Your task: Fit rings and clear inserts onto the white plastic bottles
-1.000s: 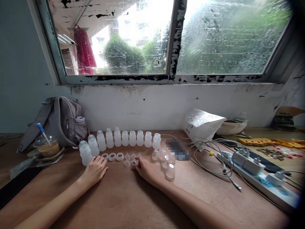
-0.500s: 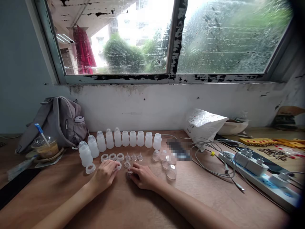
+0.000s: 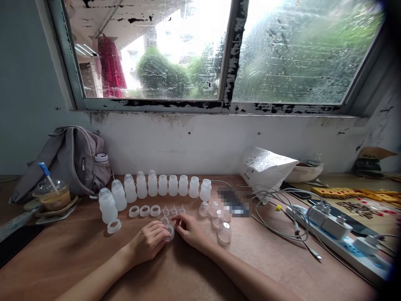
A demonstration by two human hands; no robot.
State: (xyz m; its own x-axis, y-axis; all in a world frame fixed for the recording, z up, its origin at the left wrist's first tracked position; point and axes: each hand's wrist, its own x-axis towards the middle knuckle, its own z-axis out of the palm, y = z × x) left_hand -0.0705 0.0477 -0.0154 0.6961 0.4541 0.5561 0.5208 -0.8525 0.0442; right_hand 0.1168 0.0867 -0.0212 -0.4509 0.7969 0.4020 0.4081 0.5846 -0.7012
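My left hand (image 3: 152, 241) is closed on a white bottle collar ring (image 3: 171, 233), held low over the table. Whether a clear teat sits inside that ring I cannot make out. Close on the other side of the ring is my right hand (image 3: 190, 232), thumb and index finger apart, nothing visible between them. Its index fingertip is beside several clear teats (image 3: 173, 210) standing on the table. To their left is a row of three white collar rings (image 3: 144, 210). One more loose ring (image 3: 114, 226) leans by the nearest capped bottle (image 3: 107, 207).
Behind the small parts curves a row of frosted baby bottles (image 3: 173, 186), those on the left capped. Clear dome caps (image 3: 224, 233) stand to the right. Farther right are tangled cables (image 3: 269, 228) and a power strip (image 3: 340, 238). A drink cup (image 3: 52, 196) and backpack (image 3: 75, 159) are at left.
My left hand has moved right with the ring to where the right fingers held a clear teat. My right hand has let go of that teat and shifted slightly away. The view has shifted a little.
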